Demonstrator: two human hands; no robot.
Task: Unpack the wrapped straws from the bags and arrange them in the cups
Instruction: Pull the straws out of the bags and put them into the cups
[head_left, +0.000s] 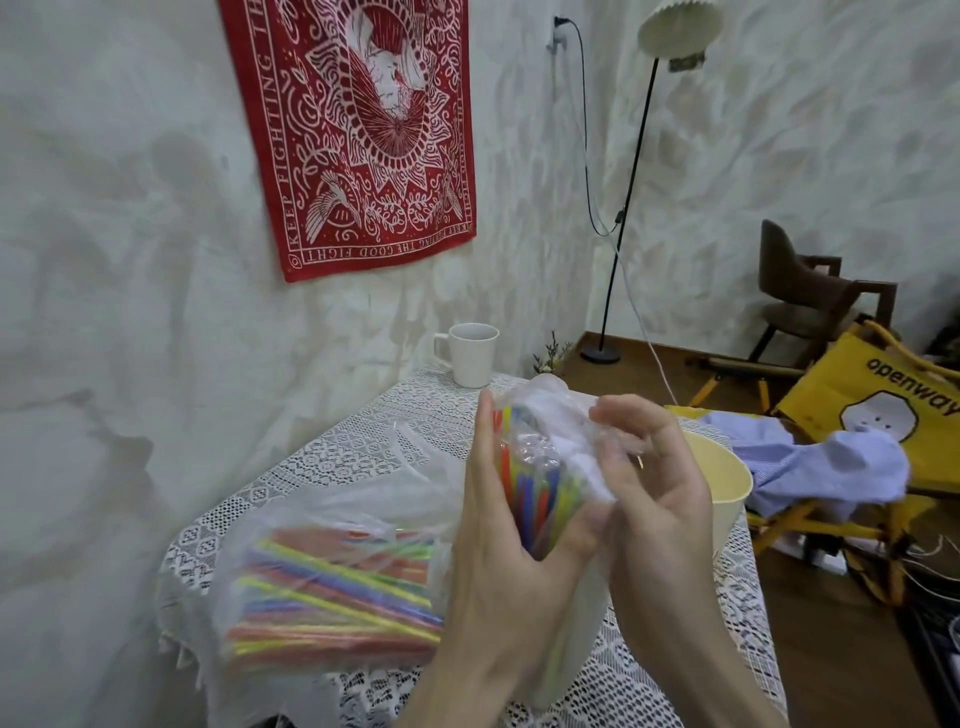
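Note:
My left hand (498, 525) grips an upright bundle of coloured straws (530, 488) that sits in a clear plastic bag (545, 410). My right hand (649, 478) pinches the crumpled plastic at the top of that bag. A second clear bag full of coloured straws (332, 587) lies flat on the lace-covered table (363, 447) to the left. A white mug (471, 354) stands at the table's far edge. A cream cup (724, 483) sits behind my right hand. A white cup (576, 639) stands below my hands, mostly hidden.
The table stands against a white wall with a red cloth hanging (353, 130). To the right are a yellow folding chair (857, 415) with a blue cloth (826, 467) on it, a floor lamp (628, 192), a brown chair (810, 296) and cables on the floor.

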